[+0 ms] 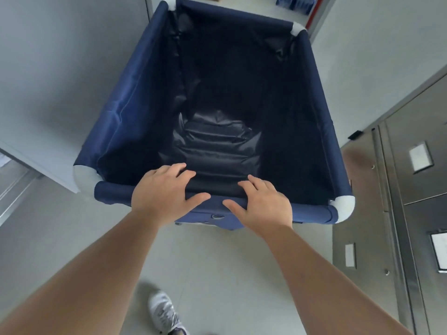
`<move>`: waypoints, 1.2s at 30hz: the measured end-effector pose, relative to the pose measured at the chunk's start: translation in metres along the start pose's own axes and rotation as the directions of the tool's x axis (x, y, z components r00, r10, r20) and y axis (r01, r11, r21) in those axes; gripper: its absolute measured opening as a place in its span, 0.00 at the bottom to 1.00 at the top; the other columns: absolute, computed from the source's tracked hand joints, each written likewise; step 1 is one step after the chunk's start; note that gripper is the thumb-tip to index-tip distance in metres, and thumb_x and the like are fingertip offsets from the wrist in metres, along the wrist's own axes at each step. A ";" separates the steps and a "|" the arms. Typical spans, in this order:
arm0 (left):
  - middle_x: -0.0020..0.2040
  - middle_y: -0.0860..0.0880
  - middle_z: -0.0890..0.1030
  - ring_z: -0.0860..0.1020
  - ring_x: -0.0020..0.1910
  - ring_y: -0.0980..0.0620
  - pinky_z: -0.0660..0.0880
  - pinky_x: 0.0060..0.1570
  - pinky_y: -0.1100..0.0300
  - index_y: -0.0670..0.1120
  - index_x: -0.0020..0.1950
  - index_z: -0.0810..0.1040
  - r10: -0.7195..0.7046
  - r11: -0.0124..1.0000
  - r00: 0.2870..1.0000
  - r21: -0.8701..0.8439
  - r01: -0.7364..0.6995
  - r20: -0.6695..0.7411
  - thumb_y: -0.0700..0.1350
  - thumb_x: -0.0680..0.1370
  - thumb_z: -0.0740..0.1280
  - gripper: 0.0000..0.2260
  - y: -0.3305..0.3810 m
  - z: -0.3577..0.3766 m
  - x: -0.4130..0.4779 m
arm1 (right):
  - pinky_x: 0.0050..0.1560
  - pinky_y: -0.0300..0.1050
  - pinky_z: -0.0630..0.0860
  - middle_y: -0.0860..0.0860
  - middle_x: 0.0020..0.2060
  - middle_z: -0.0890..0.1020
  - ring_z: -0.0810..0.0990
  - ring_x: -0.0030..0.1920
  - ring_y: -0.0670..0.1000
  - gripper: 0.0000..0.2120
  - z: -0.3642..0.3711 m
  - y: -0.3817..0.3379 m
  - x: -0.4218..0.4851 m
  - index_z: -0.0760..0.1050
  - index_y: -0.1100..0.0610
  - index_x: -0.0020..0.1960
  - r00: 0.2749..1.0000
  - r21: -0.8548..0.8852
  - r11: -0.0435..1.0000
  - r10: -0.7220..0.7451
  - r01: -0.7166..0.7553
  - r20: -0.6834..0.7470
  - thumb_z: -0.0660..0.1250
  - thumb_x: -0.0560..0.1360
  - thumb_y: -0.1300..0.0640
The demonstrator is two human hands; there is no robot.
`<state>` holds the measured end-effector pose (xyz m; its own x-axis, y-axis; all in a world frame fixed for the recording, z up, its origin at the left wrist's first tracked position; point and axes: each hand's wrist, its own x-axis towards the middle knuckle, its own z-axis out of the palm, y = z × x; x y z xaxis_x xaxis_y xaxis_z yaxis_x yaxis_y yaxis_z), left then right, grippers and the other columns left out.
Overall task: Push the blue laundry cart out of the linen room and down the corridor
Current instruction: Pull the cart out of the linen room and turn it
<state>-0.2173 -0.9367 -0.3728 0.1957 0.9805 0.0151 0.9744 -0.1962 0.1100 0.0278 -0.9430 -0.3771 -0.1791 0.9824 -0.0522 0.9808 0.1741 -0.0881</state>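
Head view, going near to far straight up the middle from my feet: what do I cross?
shoe → bare floor → left hand and right hand on the near rail → blue laundry cart, empty inside → far rail → floor beyond

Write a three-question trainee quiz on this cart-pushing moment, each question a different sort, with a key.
1. True or false: both hands rest on the near top rail of the blue laundry cart.
2. Multiple choice: what lies in the cart? A) folded towels B) nothing but its dark liner C) a box
3. Fill in: the steel cabinets stand on the person's ____ side.

Key:
1. True: the left hand and right hand lie side by side on the rail, fingers curled over it.
2. B
3. right
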 end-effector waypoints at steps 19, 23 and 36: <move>0.70 0.53 0.75 0.78 0.60 0.49 0.74 0.54 0.51 0.53 0.66 0.77 0.044 0.999 0.997 0.019 -0.045 0.069 0.75 0.73 0.41 0.40 -0.048 -0.001 0.227 | 0.48 0.48 0.75 0.46 0.76 0.66 0.71 0.69 0.50 0.42 -0.020 0.037 0.219 0.68 0.44 0.73 0.999 -0.019 1.000 0.021 -0.020 0.025 0.40 0.70 0.22; 0.62 0.55 0.80 0.80 0.54 0.50 0.72 0.49 0.53 0.53 0.62 0.80 0.040 0.999 0.997 0.026 -0.042 0.061 0.75 0.73 0.40 0.40 -0.055 -0.001 0.273 | 0.49 0.50 0.75 0.47 0.75 0.68 0.72 0.68 0.51 0.42 -0.022 0.047 0.267 0.70 0.45 0.71 0.999 -0.032 0.999 0.026 -0.025 0.020 0.42 0.71 0.23; 0.56 0.55 0.83 0.82 0.48 0.49 0.73 0.45 0.53 0.52 0.56 0.83 0.031 0.999 0.999 -0.004 -0.031 0.004 0.74 0.73 0.44 0.37 -0.083 0.005 0.440 | 0.47 0.50 0.76 0.49 0.72 0.73 0.74 0.67 0.52 0.39 -0.031 0.081 0.429 0.73 0.48 0.69 1.000 -0.004 1.000 0.011 -0.011 -0.028 0.46 0.72 0.24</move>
<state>-0.2119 -0.4893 -0.3801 0.2267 0.9739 0.0147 0.9673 -0.2269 0.1136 0.0324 -0.5055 -0.3758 -0.1662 0.9858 -0.0252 0.9830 0.1636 -0.0835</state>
